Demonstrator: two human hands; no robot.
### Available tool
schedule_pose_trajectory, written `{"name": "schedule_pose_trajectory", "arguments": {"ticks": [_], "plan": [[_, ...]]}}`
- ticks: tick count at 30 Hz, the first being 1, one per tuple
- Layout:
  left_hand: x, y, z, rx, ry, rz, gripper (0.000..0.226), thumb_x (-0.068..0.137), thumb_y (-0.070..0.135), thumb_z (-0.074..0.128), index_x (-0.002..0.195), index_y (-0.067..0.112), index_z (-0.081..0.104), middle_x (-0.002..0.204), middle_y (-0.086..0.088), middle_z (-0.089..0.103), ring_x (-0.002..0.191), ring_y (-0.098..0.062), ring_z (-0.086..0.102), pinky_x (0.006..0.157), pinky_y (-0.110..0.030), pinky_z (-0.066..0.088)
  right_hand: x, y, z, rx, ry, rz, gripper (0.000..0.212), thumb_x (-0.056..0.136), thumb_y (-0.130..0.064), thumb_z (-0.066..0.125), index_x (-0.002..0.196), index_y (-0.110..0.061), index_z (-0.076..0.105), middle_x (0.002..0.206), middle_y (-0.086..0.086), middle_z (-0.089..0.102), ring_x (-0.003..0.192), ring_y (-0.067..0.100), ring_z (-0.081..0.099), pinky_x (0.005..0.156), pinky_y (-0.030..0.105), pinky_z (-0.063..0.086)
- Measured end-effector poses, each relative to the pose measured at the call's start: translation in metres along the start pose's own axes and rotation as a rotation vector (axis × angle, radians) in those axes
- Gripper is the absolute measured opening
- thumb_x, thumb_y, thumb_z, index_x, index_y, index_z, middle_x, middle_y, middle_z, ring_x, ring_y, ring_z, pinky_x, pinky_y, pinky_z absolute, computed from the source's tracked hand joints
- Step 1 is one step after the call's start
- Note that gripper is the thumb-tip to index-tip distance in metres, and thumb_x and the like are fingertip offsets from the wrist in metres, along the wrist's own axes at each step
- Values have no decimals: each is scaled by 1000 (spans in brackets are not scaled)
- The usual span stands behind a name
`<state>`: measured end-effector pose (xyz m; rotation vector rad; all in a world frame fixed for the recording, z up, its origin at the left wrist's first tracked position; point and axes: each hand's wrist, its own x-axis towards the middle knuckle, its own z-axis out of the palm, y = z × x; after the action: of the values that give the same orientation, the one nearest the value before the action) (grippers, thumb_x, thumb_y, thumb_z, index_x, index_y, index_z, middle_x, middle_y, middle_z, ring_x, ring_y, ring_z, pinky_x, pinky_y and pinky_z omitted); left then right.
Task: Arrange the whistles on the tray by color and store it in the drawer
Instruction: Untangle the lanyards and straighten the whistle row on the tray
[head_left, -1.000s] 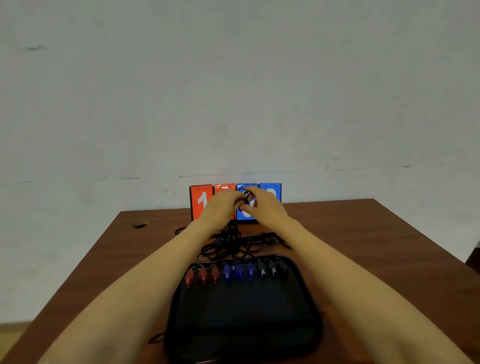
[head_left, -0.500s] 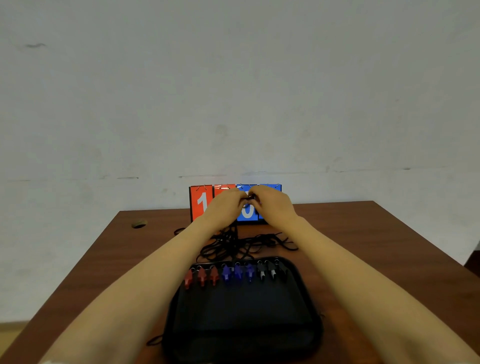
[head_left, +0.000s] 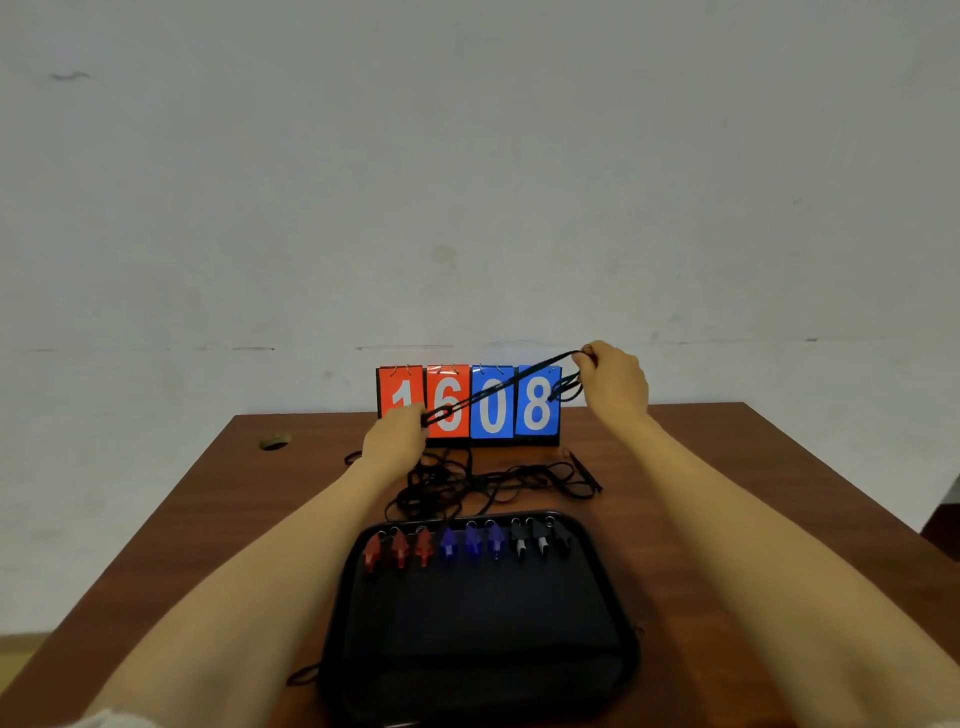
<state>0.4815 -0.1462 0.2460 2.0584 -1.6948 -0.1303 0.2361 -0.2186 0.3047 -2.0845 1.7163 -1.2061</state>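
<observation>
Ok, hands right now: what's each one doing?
Left hand: closed, pinching one end of the black lanyard.
Right hand: closed, gripping the lanyard's other end, raised higher.

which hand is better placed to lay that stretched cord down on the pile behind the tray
Left. The left hand pinches the cord low, just above the cord pile; the right hand is raised.

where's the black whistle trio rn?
Head view: the three black whistles lie at the right end of the row along the far edge of the black tray, just right of the blue whistles.
</observation>
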Motion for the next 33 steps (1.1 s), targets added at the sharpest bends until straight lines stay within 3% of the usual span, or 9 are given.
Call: {"name": "schedule_pose_trajectory", "arguments": {"ticks": [5, 10, 14, 18, 21, 23, 26, 30, 33], "plan": [[-1, -7, -2, -77, 79, -82, 24, 93, 21, 57, 109, 7, 47, 83, -9, 57, 68, -23, 51, 56, -29, 37, 2, 16, 5, 40, -20, 113, 27, 98, -25, 45, 88, -4, 59, 82, 9, 61, 72, 28, 53, 62, 31, 36], [7, -19, -3, 29, 87, -114, 17, 90, 13, 52, 105, 5, 56, 98, -14, 65, 77, -26, 56, 66, -34, 46, 1, 22, 8, 79, 10, 190, 25, 98, -23, 43, 84, -6, 55, 78, 7, 56, 70, 27, 50, 60, 30, 35], [9, -28, -3, -3, 109, -248, 13, 89, 7, 47, 95, 3, 58, 89, -11, 57, 78, -28, 56, 64, -32, 41, 1, 27, 9, 75, 23, 214, 24, 99, -23, 41, 82, -9, 53, 77, 6, 53, 72, 28, 49, 58, 29, 34], [22, -48, 6, -349, 141, -452, 23, 88, 4, 38, 108, -1, 48, 94, -19, 66, 80, -34, 67, 64, -35, 50, 1, 35, 14, 95, 9, 250, 25, 98, -21, 42, 80, -8, 53, 78, 7, 54, 71, 28, 50, 58, 29, 34], [33, -56, 11, -586, 196, -562, 30, 89, 4, 39, 117, -3, 45, 103, -24, 66, 82, -35, 68, 75, -44, 58, -1, 40, 19, 74, -35, 264, 27, 98, -19, 42, 75, -7, 51, 69, 5, 51, 68, 27, 48, 52, 28, 31], [30, -48, 8, -570, 197, -551, 28, 92, 6, 38, 116, -4, 48, 103, -21, 66, 87, -33, 66, 72, -39, 55, -3, 41, 24, 72, -77, 255, 27, 97, -19, 44, 75, -5, 51, 69, 6, 51, 68, 27, 48, 51, 28, 31], [23, -33, 12, -358, 43, -425, 24, 93, 13, 45, 108, -2, 56, 111, -17, 60, 94, -33, 60, 71, -35, 47, -5, 32, 32, 133, -131, 185, 25, 97, -20, 46, 80, -4, 57, 75, 8, 57, 69, 25, 50, 51, 26, 33], [11, -10, 33, -305, -143, -357, 43, 89, 7, 55, 130, 5, 42, 139, -18, 32, 114, -35, 50, 94, -37, 48, -9, 8, 38, 305, -200, 107, 18, 98, -16, 47, 92, -8, 61, 78, 6, 62, 59, 14, 57, 59, 24, 49], [6, 17, 44, -383, -249, -121, 75, 83, 12, 69, 146, 10, 28, 150, -13, 28, 135, -31, 36, 111, -40, 34, -7, -9, 40, 401, -220, 92, 18, 98, -14, 47, 97, -4, 62, 79, 7, 62, 55, 10, 56, 50, 13, 48]]}}
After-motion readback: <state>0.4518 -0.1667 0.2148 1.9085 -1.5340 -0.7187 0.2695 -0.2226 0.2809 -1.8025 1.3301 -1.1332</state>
